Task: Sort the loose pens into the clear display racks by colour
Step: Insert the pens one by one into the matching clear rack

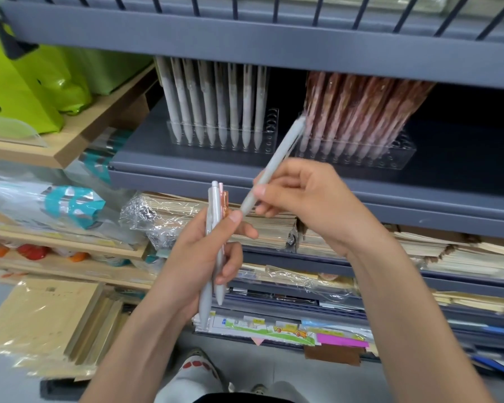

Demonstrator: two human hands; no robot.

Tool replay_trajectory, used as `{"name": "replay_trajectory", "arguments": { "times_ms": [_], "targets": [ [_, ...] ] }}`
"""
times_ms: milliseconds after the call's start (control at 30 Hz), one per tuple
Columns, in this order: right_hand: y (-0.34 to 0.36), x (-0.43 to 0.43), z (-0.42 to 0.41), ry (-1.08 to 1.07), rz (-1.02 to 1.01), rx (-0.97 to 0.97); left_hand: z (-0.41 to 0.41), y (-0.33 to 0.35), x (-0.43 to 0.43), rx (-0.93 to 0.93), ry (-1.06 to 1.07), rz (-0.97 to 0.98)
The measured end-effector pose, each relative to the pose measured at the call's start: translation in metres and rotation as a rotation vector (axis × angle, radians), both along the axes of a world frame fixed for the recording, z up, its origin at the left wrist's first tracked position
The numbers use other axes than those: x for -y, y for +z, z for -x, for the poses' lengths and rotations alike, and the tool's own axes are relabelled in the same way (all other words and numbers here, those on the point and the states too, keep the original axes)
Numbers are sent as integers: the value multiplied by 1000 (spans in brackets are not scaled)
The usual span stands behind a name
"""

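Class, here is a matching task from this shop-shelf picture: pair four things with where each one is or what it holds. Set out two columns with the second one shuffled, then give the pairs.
Column one
1. single grey pen
2. bundle of pens
3. left clear rack
4. right clear rack

Column two
A. holds pinkish-brown pens
B. gripped in the left hand
C. holds grey pens, with some holes free
D. pinched in the right hand, tilted towards the racks

Pairs: 1-D, 2-B, 3-C, 4-A
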State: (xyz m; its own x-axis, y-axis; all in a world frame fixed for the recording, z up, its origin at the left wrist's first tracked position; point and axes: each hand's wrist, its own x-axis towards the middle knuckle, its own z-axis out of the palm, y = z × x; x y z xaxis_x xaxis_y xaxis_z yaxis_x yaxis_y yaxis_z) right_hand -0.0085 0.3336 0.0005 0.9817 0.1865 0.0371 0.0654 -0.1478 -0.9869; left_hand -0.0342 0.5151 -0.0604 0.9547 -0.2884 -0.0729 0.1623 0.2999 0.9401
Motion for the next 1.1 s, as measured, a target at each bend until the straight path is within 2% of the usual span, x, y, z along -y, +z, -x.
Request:
{"name": "replay_trajectory", "arguments": {
  "times_ms": [133, 233, 333, 433, 500, 567, 700, 1100],
  "targets": [
    [6, -7, -27, -388, -60, 167, -3, -1, -6, -107, -27, 57],
    [6, -15, -49, -662, 40, 298, -5, -2, -13, -157, -52, 153],
    [4, -25, -64, -808, 270, 471, -9, -2, -22, -171, -54, 286],
    [2, -34, -75, -830, 410, 643, -14, -4, -30, -151, -46, 349],
    [1, -36, -84, -861, 498, 590, -17, -6, -34, -148, -51, 359],
    [2, -35, -95, -882, 627, 454, -19, -7, -36, -135, -53, 355],
    [10, -34, -108, -834, 793, 307, -23, -8, -39, -99, -36, 337],
    [33, -41, -122, -663, 1113, 170, -31, -4, -38, -122, -79, 364]
  ]
}}
